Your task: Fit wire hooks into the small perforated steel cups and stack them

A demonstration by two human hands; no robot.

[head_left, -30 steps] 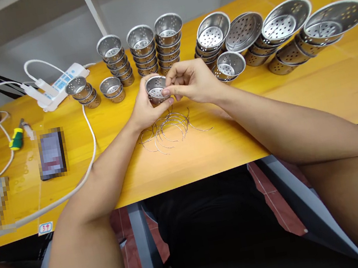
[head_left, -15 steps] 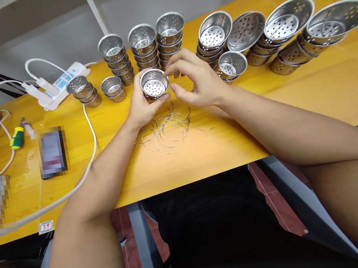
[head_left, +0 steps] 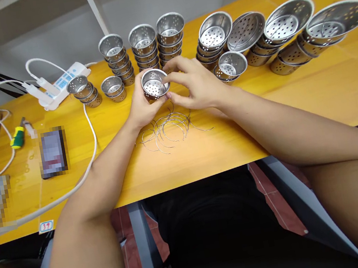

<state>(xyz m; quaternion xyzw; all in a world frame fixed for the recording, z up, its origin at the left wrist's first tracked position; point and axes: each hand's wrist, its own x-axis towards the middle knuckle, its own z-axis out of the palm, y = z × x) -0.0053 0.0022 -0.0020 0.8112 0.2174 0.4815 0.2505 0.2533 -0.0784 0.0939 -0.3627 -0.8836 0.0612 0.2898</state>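
Beyond loose curved wires (head_left: 163, 130), the left hand (head_left: 140, 107) wraps a perforated metal cup (head_left: 154, 86); the right hand (head_left: 199, 82) straddles its rim, finger and thumb apart, any pinch unclear. The step, seemingly rim work, next calls for a steady cup. Stacked cups (head_left: 171, 38) stand behind.

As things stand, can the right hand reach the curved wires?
Probably yes: the wires lie in the open on the table, nearer the body than the right hand, though its fingers are at the held cup.
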